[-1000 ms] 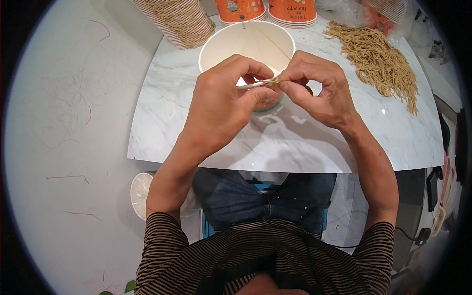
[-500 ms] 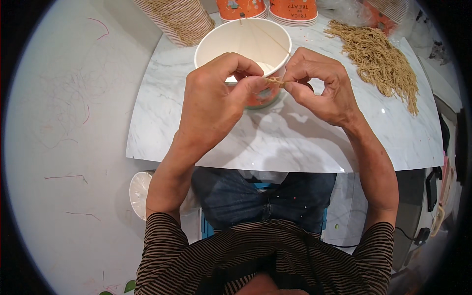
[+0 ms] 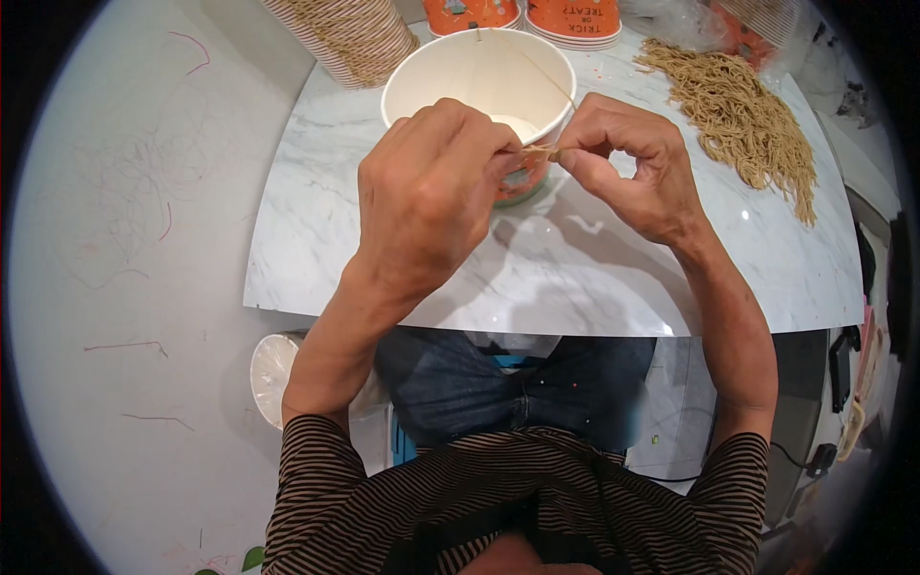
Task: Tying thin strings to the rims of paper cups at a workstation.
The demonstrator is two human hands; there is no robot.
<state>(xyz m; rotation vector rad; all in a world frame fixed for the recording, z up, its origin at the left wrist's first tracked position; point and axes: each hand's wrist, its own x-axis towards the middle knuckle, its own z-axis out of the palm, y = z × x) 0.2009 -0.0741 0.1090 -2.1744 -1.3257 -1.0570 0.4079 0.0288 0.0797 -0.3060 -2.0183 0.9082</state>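
Both hands meet at the near right side of a large paper bucket, white inside with a printed orange and green outside. A thin tan cord runs from the bucket's far rim across its mouth to my fingers. My left hand is turned knuckles up, its fingertips closed on the cord. Thumb and forefinger of my right hand pinch the same cord just to the right. Between the two hands a short stretch of cord shows, looped or twisted. The left fingertips are partly hidden behind the hand.
A heap of tan cords lies at the right of the marble-patterned table. At the back left leans a stack of nested buckets with cord handles. Orange buckets stand at the back. Below the table's left edge is a white plastic-wrapped stack.
My left hand has rolled over so its knuckles face up, hiding its thumb. The bucket has shifted slightly right and back. My right hand keeps its pinch nearly in place.
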